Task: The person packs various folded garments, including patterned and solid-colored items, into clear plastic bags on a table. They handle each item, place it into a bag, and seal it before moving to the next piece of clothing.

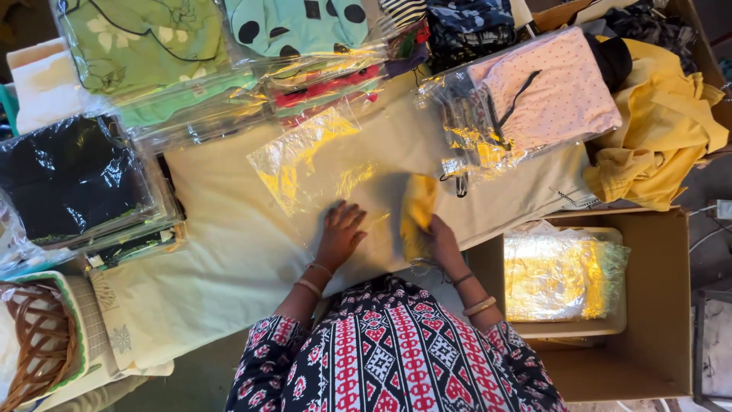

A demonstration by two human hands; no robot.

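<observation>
Yellow folded cloth (418, 210), a garment by the look of it, stands at the open end of a clear plastic bag (313, 164) that lies flat on the cream-covered desk (221, 252). The right hand (442, 240) is closed around the lower end of the cloth, its fingers wrapped over the fold. The left hand (339, 233) is spread open, palm down, pressing the bag's near edge to the desk and gripping nothing. The cloth appears to be at or just inside the mouth of the bag; how far in it sits cannot be told through the glare on the film.

Packing seems partly done. To the right, a cardboard box (656, 305) holds a stack of bagged yellow pieces (560, 278), which suggests finished packs. Behind it, a heap of loose yellow cloth (656, 130) lies unbagged, so more is probably left. The piece in hand is judged not yet fully bagged or sealed.

Other packed garments ring the working area: a pink dotted pack (549, 95), green packs (145, 53), a black pack (69, 175). A wicker basket (34, 343) sits at lower left.
</observation>
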